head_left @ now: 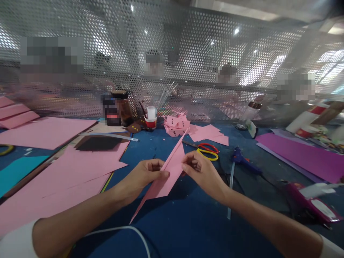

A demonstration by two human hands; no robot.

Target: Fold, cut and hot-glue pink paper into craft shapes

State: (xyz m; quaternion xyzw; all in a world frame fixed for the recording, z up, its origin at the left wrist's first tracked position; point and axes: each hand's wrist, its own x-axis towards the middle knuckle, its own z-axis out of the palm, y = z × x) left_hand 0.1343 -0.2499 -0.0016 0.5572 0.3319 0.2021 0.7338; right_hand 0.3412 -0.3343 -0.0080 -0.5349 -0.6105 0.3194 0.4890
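Observation:
A long pointed strip of pink paper (pixel 168 175) is held above the blue table (pixel 188 222) between both hands. My left hand (pixel 146 173) is closed on its left edge, thumb on top. My right hand (pixel 200 170) pinches its right edge with bent fingers. The paper runs from a tip near my body up to a narrow point toward the back. Red and yellow scissors (pixel 208 150) lie just behind my right hand.
Large pink sheets (pixel 75 168) cover the table's left side, purple sheets (pixel 303 154) the right. A blue glue gun (pixel 242 159), a pile of small pink cut pieces (pixel 177 125), jars (pixel 125 107) and a cup of sticks (pixel 151 120) stand by the perforated metal screen (pixel 188 71). People sit beyond the screen.

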